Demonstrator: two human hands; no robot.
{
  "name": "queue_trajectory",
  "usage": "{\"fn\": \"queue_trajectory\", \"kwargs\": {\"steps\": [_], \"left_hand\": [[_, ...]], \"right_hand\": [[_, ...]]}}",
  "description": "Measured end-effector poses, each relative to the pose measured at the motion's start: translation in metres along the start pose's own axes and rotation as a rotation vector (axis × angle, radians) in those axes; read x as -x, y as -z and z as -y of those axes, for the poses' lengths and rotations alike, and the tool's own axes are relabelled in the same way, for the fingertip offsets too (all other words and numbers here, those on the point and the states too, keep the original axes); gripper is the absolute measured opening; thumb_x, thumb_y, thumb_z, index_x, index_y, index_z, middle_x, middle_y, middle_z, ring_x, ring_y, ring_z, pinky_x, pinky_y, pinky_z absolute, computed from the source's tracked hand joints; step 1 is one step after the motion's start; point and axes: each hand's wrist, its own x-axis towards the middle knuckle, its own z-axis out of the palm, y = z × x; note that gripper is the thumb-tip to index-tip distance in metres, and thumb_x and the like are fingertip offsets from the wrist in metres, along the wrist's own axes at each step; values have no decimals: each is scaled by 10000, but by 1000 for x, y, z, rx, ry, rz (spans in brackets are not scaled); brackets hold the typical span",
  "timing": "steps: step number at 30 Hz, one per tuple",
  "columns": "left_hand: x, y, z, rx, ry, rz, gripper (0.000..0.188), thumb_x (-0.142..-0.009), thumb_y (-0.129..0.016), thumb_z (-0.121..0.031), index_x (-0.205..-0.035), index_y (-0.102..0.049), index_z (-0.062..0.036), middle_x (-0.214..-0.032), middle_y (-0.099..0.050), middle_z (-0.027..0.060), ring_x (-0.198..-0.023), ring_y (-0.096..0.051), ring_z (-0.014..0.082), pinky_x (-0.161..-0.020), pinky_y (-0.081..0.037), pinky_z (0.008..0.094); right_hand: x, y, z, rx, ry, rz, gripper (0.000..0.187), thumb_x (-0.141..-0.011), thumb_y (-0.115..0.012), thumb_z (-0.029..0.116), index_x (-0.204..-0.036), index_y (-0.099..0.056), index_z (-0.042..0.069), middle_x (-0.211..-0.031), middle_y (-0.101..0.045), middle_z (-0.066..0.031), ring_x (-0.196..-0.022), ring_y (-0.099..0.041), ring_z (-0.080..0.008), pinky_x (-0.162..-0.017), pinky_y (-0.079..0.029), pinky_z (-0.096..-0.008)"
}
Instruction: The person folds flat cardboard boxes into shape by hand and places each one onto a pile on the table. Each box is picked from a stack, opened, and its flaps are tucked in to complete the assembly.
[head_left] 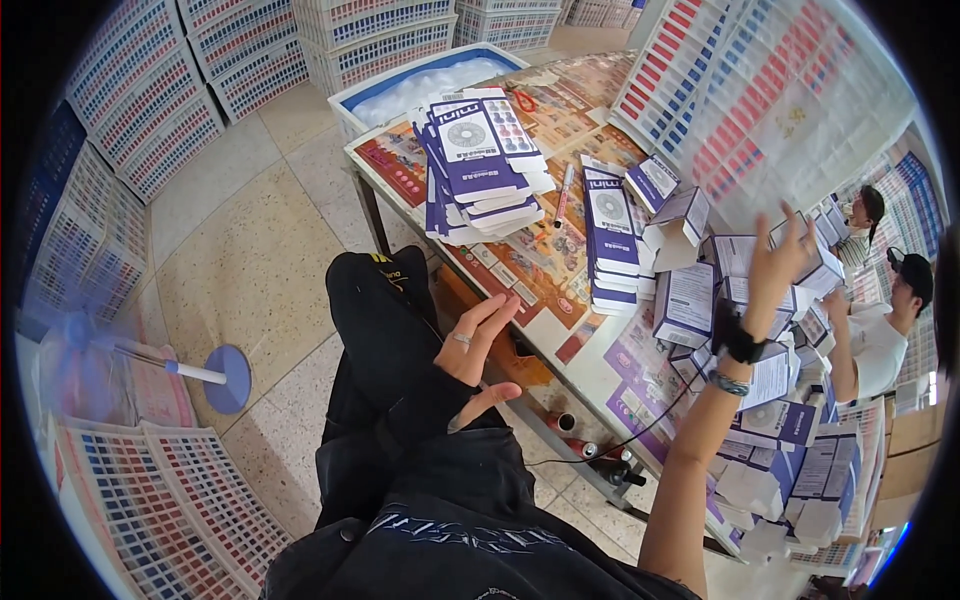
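My left hand [478, 352] hovers by the table's near edge with its fingers apart, holding nothing. Farther right, my right hand [782, 255] is raised above a heap of folded purple-and-white boxes [686, 302], fingers spread; nothing shows in its grasp. A dark band and a bracelet circle that wrist. Left of the heap lies a row of flat purple-and-white cartons [612, 225]. A taller stack of flat cartons [470, 150] sits on the table's left part. Between these two piles is a marker pen [563, 196].
The table [540, 265] has a patterned cover. At its far side leans a white crate [650, 95] with clear plastic. A blue-rimmed tub [440, 85] stands beyond. Crates [150, 110] and a fan [225, 378] are at left, people [880, 340] at right. A cable [640, 437] hangs down.
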Motion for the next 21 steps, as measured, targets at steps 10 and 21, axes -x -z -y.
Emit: {"fn": "queue_trajectory", "kwargs": {"steps": [10,21], "left_hand": [[1,6,-7,13,20,40,821,-899,-564,-562,-1491,-302,-56,-1437,-371,235,-1297,-412,405,-1068,-359,459],[5,3,3,52,46,61,845,-909,-509,-615,-1503,-274,-61,-1447,-350,236,-1302,-405,398,-1086,-333,445]], "right_hand": [[110,-49,155,77,107,927,747,-882,-650,384,-1429,-335,-16,-1186,-512,-418,-1173,-505,-505,-913,-500,-474],[87,-30,141,-159,266,862,524,-854,-560,81,-1311,-417,-132,-688,-634,-224,-650,-637,-404,-572,-508,-475]]}}
